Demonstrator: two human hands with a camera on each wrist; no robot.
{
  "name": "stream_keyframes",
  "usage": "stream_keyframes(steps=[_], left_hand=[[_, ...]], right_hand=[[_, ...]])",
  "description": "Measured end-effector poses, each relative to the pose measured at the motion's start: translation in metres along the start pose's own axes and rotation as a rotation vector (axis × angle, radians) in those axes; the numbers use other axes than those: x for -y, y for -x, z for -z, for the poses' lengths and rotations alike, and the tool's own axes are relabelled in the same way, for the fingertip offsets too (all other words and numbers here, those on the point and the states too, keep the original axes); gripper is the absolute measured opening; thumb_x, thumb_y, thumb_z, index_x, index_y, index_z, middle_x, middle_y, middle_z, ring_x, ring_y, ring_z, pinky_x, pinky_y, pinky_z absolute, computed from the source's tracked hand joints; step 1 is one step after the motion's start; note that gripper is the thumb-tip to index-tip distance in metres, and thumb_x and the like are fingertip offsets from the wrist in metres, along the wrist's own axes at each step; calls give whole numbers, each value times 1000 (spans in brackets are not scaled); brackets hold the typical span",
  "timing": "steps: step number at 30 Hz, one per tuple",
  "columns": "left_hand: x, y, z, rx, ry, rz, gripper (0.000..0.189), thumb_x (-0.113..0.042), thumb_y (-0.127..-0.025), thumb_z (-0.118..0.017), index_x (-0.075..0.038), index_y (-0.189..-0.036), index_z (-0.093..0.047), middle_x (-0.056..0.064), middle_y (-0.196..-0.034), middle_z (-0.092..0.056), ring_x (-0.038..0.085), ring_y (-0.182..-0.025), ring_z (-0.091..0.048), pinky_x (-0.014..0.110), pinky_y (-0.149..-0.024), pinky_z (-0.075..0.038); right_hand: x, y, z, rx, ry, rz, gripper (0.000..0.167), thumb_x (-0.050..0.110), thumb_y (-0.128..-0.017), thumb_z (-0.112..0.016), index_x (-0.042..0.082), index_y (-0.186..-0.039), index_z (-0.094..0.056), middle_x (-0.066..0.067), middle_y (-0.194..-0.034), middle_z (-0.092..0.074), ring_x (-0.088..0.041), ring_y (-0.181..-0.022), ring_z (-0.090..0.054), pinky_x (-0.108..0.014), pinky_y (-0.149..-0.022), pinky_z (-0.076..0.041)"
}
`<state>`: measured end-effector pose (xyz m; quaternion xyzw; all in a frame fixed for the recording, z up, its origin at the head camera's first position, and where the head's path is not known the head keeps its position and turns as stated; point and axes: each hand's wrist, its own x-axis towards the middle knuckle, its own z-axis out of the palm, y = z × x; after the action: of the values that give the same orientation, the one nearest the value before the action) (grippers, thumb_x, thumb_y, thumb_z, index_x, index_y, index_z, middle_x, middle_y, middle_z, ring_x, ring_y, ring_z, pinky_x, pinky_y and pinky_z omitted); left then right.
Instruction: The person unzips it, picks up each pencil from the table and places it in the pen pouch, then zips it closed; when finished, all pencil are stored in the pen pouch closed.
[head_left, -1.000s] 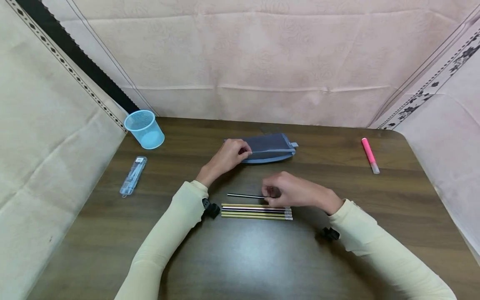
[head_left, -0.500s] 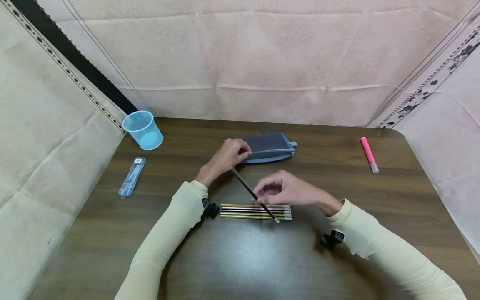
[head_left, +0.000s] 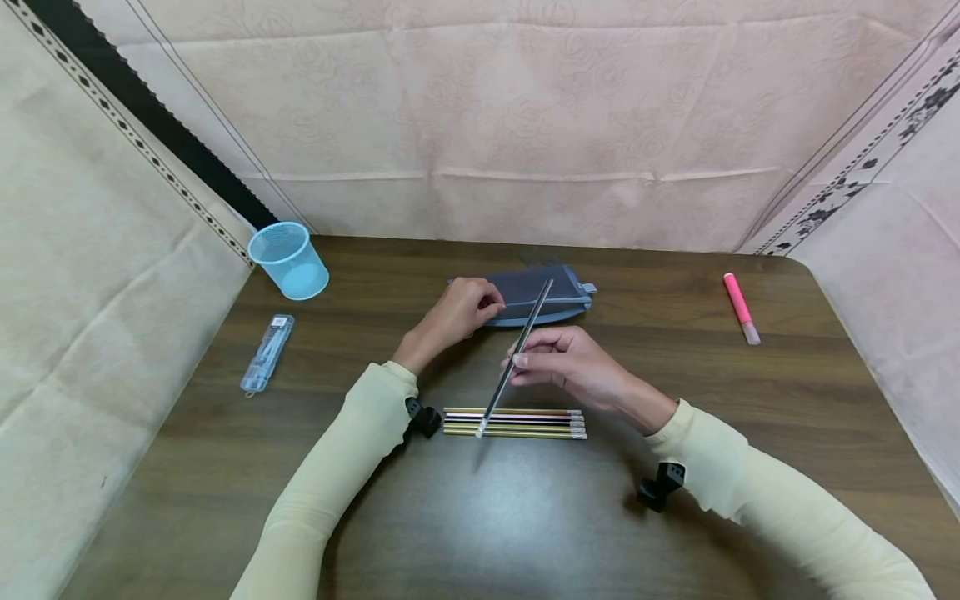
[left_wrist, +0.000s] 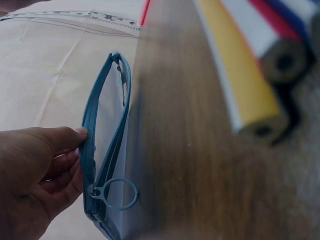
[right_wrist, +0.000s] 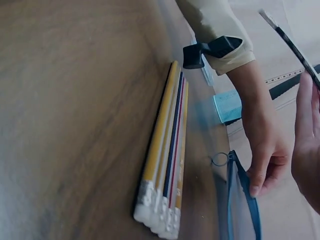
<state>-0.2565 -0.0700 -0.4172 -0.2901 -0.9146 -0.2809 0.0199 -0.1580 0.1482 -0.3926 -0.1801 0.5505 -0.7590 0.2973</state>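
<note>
My left hand [head_left: 459,312] pinches the zipper edge of a blue pencil case [head_left: 517,287]. In the left wrist view the case's zipped mouth [left_wrist: 88,145] gapes, with a ring pull [left_wrist: 121,194] at the near end. My right hand [head_left: 581,368] holds a dark pencil [head_left: 497,398] between thumb and fingers, raised and slanted. Its pale eraser end points down toward me, and its upper end overlaps the case in the head view. Below it, several striped pencils [right_wrist: 167,140] lie side by side on the table, white erasers [right_wrist: 162,220] all toward the right.
A light blue cup [head_left: 300,271] stands at the back left of the wooden table [head_left: 360,533]. Nearer me lies a clear bluish plastic case [head_left: 267,354]. A pink marker [head_left: 738,304] lies at the far right. Cloth [head_left: 487,125] hangs behind the table.
My right hand has lifted the dark pencil from beside the row and turned it, so its eraser end has swung from the right to point toward me. My left hand stays on the pencil case.
</note>
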Motion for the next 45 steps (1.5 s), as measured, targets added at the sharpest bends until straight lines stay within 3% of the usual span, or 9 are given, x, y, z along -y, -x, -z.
stream_keyframes(steps=[4, 9, 18, 25, 30, 34, 41, 45], left_hand=[[0, 1, 1, -8, -5, 5, 14, -14, -98, -67, -5, -104, -77, 8, -100, -74, 17, -85, -65, 29, -79, -57], [-3, 0, 0, 4, -19, 4, 16, -15, -98, -67, -5, -105, -77, 9, -102, -74, 17, -86, -65, 30, -81, -57], [-6, -1, 1, 0, -29, -1, 15, -16, -98, -67, -6, -103, -77, 8, -99, -75, 15, -83, -66, 28, -76, -57], [-6, 1, -2, 43, -49, 3, 16, -18, -98, -68, -7, -104, -78, 7, -100, -76, 15, -84, -66, 28, -79, -57], [-7, 0, -1, 41, -44, -11, 17, -18, -97, -68, -6, -103, -78, 8, -99, -76, 15, -83, -67, 27, -77, -58], [-8, -1, 0, 31, -47, -26, 17, -17, -97, -69, -5, -102, -79, 8, -98, -77, 15, -82, -68, 27, -76, -58], [-12, 1, -1, 63, -54, -11, 17, -18, -98, -68, -6, -103, -79, 7, -99, -76, 15, -86, -68, 29, -79, -58], [-13, 1, -1, 57, -61, -4, 16, -18, -97, -68, -6, -103, -79, 7, -99, -77, 16, -87, -68, 30, -81, -58]], right_hand=[[-2, -2, 2, -116, -135, -32, 21, -4, -100, -55, 5, -103, -74, -8, -104, -76, -15, -96, -75, -32, -92, -58], [-6, -3, 8, -248, -298, -136, 20, 1, -102, -55, 5, -101, -74, -9, -101, -77, -16, -97, -75, -29, -91, -57], [-10, -4, 17, -315, -474, -243, 22, 2, -104, -51, 1, -103, -73, -15, -104, -77, -20, -100, -75, -28, -89, -58], [-13, -9, 24, -384, -508, -329, 20, 1, -102, -53, -1, -99, -73, -19, -99, -77, -22, -96, -76, -26, -87, -59], [-13, -17, 33, -438, -509, -362, 17, 1, -101, -56, -3, -106, -72, -20, -98, -77, -22, -94, -76, -27, -87, -59], [-13, -26, 38, -479, -495, -342, 20, 0, -100, -58, -6, -115, -69, -20, -98, -77, -23, -94, -77, -27, -89, -58], [-18, -42, 38, -550, -481, -317, 16, -6, -98, -57, -4, -97, -72, -20, -91, -77, -23, -88, -77, -27, -88, -58], [-19, -48, 36, -619, -465, -291, 12, -8, -97, -58, -5, -102, -69, -18, -86, -77, -23, -84, -77, -27, -87, -58]])
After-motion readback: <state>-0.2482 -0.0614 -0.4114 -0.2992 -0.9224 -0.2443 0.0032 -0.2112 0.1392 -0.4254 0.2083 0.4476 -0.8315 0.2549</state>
